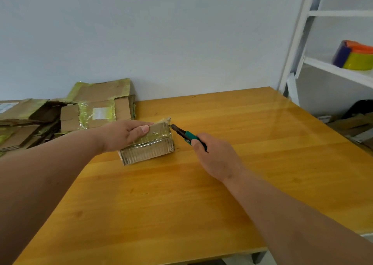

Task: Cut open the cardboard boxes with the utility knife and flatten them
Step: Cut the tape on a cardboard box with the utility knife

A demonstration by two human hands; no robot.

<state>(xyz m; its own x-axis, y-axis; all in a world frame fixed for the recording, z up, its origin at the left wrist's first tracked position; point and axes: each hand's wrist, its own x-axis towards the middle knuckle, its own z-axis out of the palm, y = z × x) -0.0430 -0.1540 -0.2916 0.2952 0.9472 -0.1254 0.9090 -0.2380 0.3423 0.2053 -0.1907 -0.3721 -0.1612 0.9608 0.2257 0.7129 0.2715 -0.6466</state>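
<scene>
A small taped cardboard box (150, 147) lies on the wooden table (181, 204), a little left of centre. My left hand (125, 133) holds it from the top, thumb pressed on the near upper face. My right hand (214, 155) grips a green and black utility knife (184, 135). The blade tip touches the box's upper right corner.
A pile of flattened cardboard boxes (60, 115) with yellow-green tape lies at the table's far left against the wall. A white shelf unit (333, 71) stands at the right with coloured bowls (355, 57) on it. More cardboard (355, 127) lies on the floor beneath.
</scene>
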